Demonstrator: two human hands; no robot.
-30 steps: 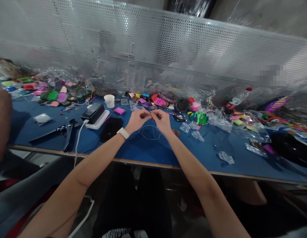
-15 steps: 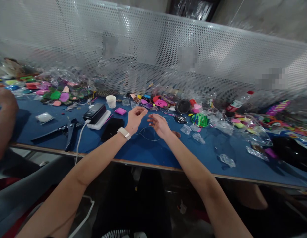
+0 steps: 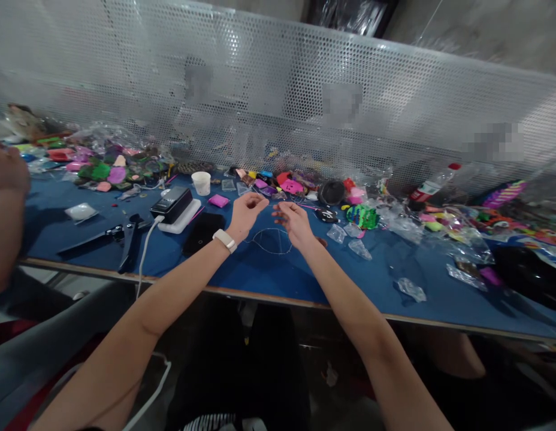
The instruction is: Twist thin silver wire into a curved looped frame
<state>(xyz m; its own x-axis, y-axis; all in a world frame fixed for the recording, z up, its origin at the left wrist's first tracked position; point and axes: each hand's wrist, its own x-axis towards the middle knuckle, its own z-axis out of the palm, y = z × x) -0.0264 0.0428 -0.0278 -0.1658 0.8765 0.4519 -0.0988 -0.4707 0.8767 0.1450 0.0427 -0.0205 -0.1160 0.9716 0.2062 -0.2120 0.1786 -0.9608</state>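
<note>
My left hand (image 3: 244,214), with a white band at the wrist, is pinched shut on one end of a thin beaded string (image 3: 268,240) above the blue table (image 3: 278,272). The string hangs down in a loop between both wrists. My right hand (image 3: 295,221) hovers a little to the right, its fingers curled and close together near the string's other end; whether it grips the string is too small to tell. A black phone (image 3: 201,232) lies just left of my left wrist.
A white cup (image 3: 201,182), a black device on a white charger (image 3: 174,206) with a cable, black pliers (image 3: 125,236), colourful small pieces, plastic bags (image 3: 408,287) and a bottle (image 3: 428,185) crowd the table. A perforated metal screen (image 3: 278,114) stands behind. Another person's arm (image 3: 6,209) is at the left.
My hands, pinched together a second ago, have drawn slightly apart; the left rose a little. The other person's arm at the left shifted.
</note>
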